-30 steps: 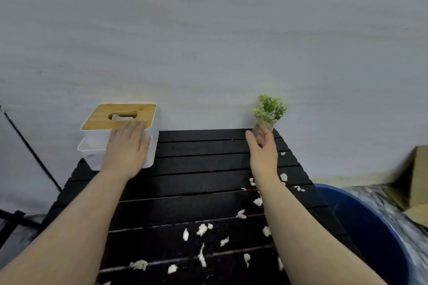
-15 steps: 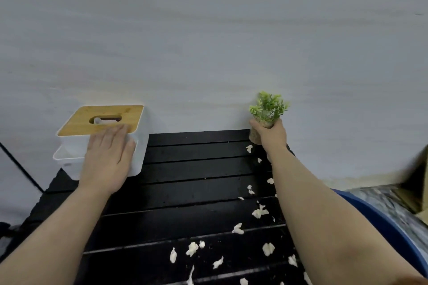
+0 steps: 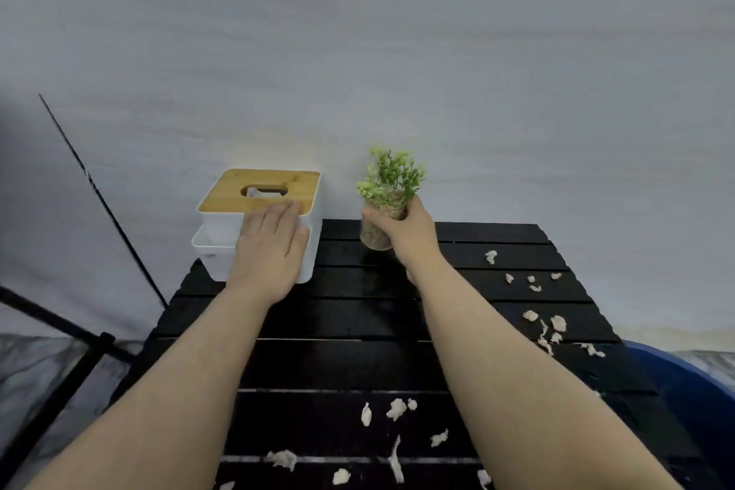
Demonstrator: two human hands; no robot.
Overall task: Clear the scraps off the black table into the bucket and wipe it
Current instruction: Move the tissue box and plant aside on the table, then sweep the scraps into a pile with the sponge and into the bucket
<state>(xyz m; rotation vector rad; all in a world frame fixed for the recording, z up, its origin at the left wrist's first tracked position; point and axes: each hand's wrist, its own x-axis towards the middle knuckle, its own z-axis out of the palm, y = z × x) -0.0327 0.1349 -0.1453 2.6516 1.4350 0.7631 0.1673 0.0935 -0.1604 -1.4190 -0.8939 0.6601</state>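
Note:
The black slatted table [image 3: 358, 314] carries several white paper scraps [image 3: 397, 408], scattered along its near edge and its right side. My right hand [image 3: 409, 235] grips a small potted plant [image 3: 387, 187] in a clear pot at the back middle of the table. My left hand [image 3: 270, 247] lies flat, fingers together, against the front of a white tissue box [image 3: 222, 247] with a wooden lid at the back left corner. The blue bucket [image 3: 692, 394] shows at the lower right, beside the table.
A pale wall stands directly behind the table. A black metal frame [image 3: 79, 334] slants at the left, beside the table's left edge. The tissue box overhangs the table's left rear corner.
My right hand closed around the plant pot and carried it left, from the back right corner toward the middle. My left hand stayed on the tissue box. The view shifted.

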